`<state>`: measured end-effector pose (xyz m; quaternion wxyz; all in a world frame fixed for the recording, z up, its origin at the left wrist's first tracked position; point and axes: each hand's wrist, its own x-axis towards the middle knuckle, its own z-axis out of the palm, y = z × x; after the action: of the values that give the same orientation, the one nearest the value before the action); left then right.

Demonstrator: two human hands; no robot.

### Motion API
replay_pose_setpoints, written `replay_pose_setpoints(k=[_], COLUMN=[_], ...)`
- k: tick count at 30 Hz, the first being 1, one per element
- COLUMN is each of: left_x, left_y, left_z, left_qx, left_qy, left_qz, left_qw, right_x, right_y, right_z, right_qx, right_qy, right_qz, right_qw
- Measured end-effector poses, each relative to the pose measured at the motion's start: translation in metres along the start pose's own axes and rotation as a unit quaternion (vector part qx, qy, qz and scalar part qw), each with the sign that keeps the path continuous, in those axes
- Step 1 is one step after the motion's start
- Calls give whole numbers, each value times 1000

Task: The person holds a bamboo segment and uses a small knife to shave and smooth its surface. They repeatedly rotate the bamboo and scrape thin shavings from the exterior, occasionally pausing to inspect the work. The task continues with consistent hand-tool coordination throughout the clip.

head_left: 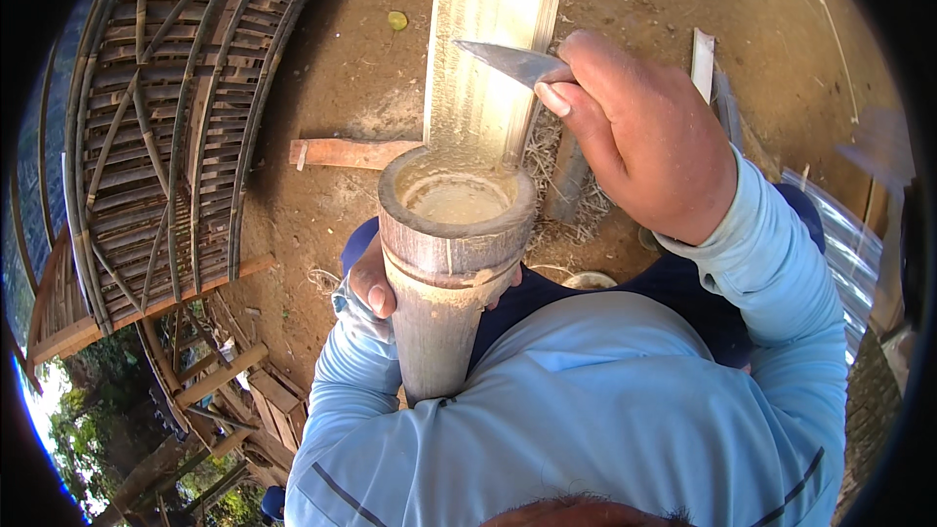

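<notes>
A thick bamboo tube [434, 312] stands tilted against my body, its round upper end facing up. Inside the rim, a pale inner wall with a closed bottom shows. From the far side of that rim a long, pale split strip of bamboo [483, 0] runs away from me; whether it is one piece with the tube I cannot tell. My left hand [373, 278] is wrapped round the tube just below its ring, most of it hidden behind. My right hand [649, 127] grips a small pointed knife [512, 61], its blade pointing left over the strip.
A flat piece of wood [356, 153] lies on the brown dirt ground left of the tube. Shavings [547, 161] are scattered at the right, near a pale stick [702, 63]. A slatted bamboo structure [176, 107] stands at the left. Shiny corrugated sheeting [844, 244] is at the right.
</notes>
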<state>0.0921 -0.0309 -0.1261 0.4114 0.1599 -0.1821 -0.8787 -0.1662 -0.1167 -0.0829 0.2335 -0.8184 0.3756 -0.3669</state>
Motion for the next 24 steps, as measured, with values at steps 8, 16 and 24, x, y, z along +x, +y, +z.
replay_pose_setpoints(k=[8,16,24], left_x=[0,1,-19], left_y=[-1,-3,-3], left_z=[5,0,-11], left_qx=[-9,-27,54], left_qy=[42,-12,74], left_qz=[9,1,21], left_qw=[999,1000,996], right_x=[-16,-12,-2], right_y=[-7,1,-4], right_z=[11,-6,-18], right_qx=[80,94,-48], right_qy=[-59,-120,22], right_qz=[4,-40,-38], right_qw=[995,988,998])
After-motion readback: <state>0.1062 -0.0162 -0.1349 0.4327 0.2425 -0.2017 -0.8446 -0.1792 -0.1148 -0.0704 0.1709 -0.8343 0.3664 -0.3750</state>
